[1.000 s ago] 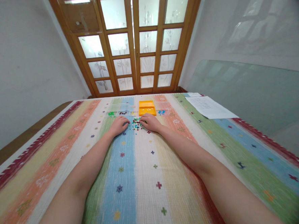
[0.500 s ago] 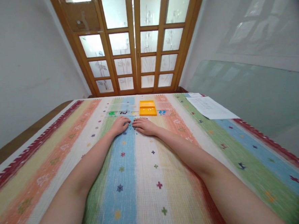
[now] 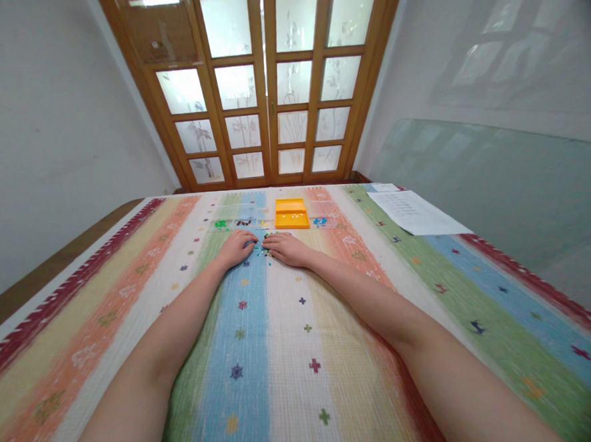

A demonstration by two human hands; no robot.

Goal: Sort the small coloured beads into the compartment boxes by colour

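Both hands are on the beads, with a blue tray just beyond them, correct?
No: the tray is orange, not blue, as the head view shows. The left hand and right hand are on the beads, with the tray just beyond them.

- Two hands: left hand [image 3: 236, 246] and right hand [image 3: 287, 248].
- One orange tray [image 3: 291, 214].
- One sheet of paper [image 3: 415, 212].
- One scatter of small beads [image 3: 263, 250] (too tiny to count singly).

Cloth: striped multicoloured woven tablecloth [image 3: 284, 355] under right hand [image 3: 288, 248], matt, coarse.
Tray: orange rectangular plastic tray [image 3: 291, 216] just beyond it, smooth, glossy.
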